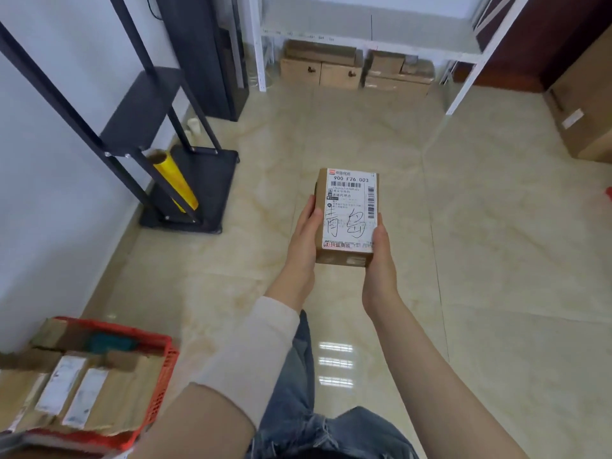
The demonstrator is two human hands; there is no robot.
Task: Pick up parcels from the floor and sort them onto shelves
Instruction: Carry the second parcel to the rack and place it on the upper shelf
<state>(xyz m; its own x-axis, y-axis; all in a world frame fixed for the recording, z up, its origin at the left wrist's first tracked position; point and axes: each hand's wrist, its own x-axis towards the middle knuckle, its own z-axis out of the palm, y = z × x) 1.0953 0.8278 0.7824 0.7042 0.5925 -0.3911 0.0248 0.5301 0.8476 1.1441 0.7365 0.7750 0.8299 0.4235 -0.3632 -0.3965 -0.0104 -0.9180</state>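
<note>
A small brown cardboard parcel with a white shipping label and handwritten characters is held above the tiled floor, label up. My left hand grips its left side and my right hand grips its right side, thumbs on top. A red plastic crate at the lower left holds several more cardboard parcels. A white metal shelf rack stands at the far end, its lower shelf bare where visible.
Cardboard boxes sit on the floor under the white rack. A black rack with a yellow film roll stands at the left wall. A large carton is at the right. My jeans-clad knee is below.
</note>
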